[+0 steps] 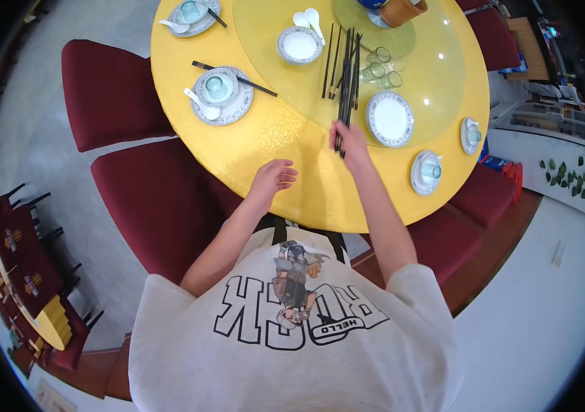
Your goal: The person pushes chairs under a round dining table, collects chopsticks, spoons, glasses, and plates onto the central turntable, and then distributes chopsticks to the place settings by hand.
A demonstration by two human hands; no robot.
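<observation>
My right hand [351, 143] grips the lower ends of several black chopsticks [346, 103], which point away from me over the glass turntable [285, 89]. More black chopsticks [327, 65] lie on the turntable beside and partly behind the held ones, so where the bundle ends is hard to tell. Over the yellow tablecloth [306, 199], near the table's close edge, my left hand [275, 180] holds nothing, its fingers apart and slightly bent. Right of the chopsticks are several clear glasses [377, 70] and white plates [390, 119] with patterned rims. Patterned bowls [300, 45] and white spoons [314, 20] sit left of them.
Place settings with a plate [239, 113], glass [215, 86], spoon [203, 106] and chopsticks stand at the left. Smaller-looking settings [426, 172] are along the right edge. A brown pot [402, 10] stands at the back. Dark red chairs [155, 199] surround the table.
</observation>
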